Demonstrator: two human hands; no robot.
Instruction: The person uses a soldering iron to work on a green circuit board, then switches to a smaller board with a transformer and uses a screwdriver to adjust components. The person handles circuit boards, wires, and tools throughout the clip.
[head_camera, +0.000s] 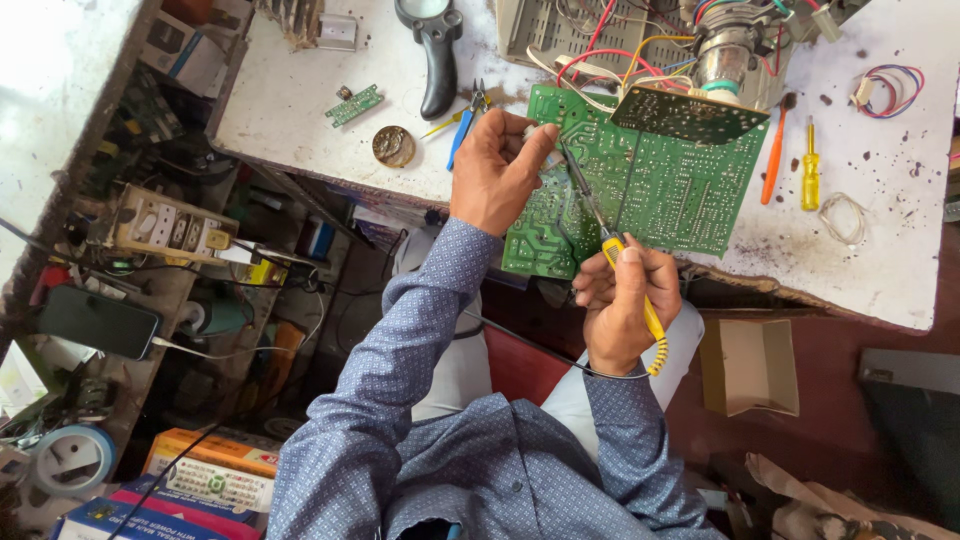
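Holding a yellow soldering iron (622, 275) like a pen, the right hand (620, 305) is closed around its handle, and the dark tip rests on the green circuit board (660, 185). The left hand (497, 170) is a little farther, its fingers pinched narrow on something small and pale at the board's left edge; what it is, I cannot tell. The board lies on the white worktable (880, 250), partly over the near edge. Behind it stand a second small board (688, 115) and coloured wires (620, 55). To the right lie an orange screwdriver (775, 150) and a yellow screwdriver (810, 170); a black magnifier (435, 50) lies far left.
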